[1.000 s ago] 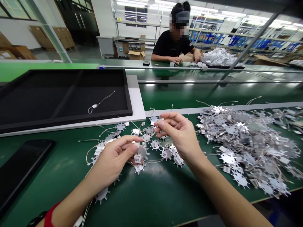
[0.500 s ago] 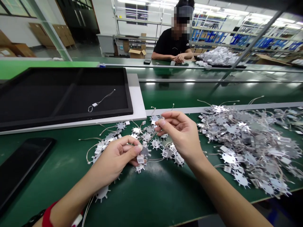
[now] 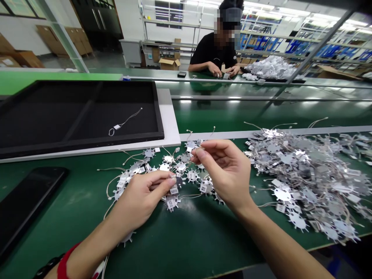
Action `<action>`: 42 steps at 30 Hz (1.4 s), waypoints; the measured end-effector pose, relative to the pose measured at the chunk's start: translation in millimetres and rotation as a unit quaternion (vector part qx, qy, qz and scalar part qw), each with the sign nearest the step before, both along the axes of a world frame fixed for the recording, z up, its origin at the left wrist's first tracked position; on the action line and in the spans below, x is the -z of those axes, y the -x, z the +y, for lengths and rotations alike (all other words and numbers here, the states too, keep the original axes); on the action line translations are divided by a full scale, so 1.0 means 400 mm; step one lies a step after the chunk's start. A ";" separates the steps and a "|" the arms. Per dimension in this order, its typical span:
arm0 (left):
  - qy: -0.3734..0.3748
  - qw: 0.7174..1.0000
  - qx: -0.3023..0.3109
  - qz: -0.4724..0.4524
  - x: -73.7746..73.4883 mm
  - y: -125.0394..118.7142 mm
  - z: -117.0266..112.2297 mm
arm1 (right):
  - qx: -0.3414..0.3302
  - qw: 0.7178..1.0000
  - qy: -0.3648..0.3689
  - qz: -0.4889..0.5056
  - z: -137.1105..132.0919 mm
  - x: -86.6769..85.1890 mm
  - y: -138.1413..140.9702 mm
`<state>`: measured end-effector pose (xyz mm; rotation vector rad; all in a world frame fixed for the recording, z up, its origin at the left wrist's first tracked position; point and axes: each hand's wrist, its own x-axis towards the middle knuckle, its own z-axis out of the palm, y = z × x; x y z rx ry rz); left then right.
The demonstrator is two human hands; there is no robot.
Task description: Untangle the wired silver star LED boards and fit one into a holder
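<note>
Head view: green bench (image 3: 186, 240) across the frame, black tray (image 3: 78, 112) upper left, heap of toothed metal discs (image 3: 305, 182) at right, scattered discs (image 3: 162, 168) at centre. Above these, the right hand (image 3: 229, 170) has its fingertips pressed together on something too fine to make out. The left hand (image 3: 142, 197) has drawn slightly nearer it, pinching a tagged disc (image 3: 174, 189).

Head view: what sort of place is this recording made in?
Probably a factory assembly line: a long green-topped workbench, a heap of identical silver spiked metal discs with wires, and a person in a black shirt doing handwork at the facing bench.
</note>
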<state>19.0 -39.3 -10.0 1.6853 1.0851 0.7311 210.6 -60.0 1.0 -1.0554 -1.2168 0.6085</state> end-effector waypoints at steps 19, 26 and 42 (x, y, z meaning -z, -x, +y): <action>0.163 0.941 -0.115 -0.274 -0.020 -0.003 0.018 | -0.104 0.849 -0.360 -0.373 -0.002 0.068 0.046; 0.173 0.935 -0.116 -0.287 -0.021 -0.001 0.021 | -0.122 0.859 -0.334 -0.368 -0.002 0.069 0.047; 0.167 0.932 -0.092 -0.310 -0.025 -0.005 0.018 | -0.108 0.959 -0.126 -0.230 -0.011 0.082 0.069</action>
